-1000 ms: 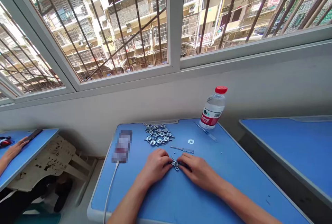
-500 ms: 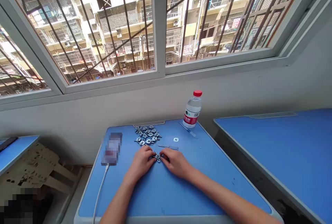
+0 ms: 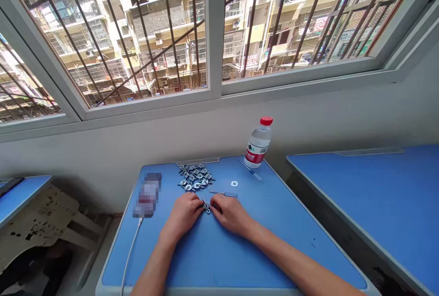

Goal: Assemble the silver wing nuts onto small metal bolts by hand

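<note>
A small metal piece with a ring [image 3: 206, 206] is between my hands over the blue desk [image 3: 219, 259]. My left hand [image 3: 185, 212] pinches its left side with thumb and fingers. From the right, my right hand [image 3: 229, 212] grips the same piece, fingers pressed together. Just beyond the hands lies a thin screwdriver-like tool [image 3: 224, 193]. A pile of several similar metal pieces [image 3: 195, 177] sits farther back to the left. A flat metal plate with a hole [image 3: 234, 184] rests alone to the right of the pile.
A water bottle with a red cap [image 3: 258, 144] stands at the back right, a pen-like tool [image 3: 252, 172] beside it. On the left lies a phone [image 3: 147, 195] with a white cable [image 3: 131, 249]. Another blue desk [image 3: 370, 186] is to the right, below the barred window.
The view has shifted slightly. Both hands stay on the small metal piece, which appears a little turned between the fingers.
</note>
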The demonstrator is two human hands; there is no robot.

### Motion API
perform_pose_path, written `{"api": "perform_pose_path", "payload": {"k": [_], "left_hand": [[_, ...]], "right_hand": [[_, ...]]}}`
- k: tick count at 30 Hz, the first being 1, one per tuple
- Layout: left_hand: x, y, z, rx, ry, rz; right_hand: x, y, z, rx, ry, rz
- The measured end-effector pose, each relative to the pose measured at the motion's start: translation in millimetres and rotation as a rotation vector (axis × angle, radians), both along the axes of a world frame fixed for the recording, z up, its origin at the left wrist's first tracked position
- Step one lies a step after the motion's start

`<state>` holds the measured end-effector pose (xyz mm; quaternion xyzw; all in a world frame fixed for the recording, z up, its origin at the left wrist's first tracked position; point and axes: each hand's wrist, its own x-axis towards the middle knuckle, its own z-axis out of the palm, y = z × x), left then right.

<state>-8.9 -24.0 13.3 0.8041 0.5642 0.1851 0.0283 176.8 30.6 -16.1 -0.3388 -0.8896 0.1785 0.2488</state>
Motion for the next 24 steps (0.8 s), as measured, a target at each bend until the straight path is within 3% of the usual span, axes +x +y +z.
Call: {"api": "perform_pose_path", "payload": {"k": [24], "left_hand": [[-1.9, -0.4, 4.4, -0.052, -0.107, -0.051]], "right_hand": [[1.6, 2.7, -0.1, -0.025, 0.035, 0.003]]}}
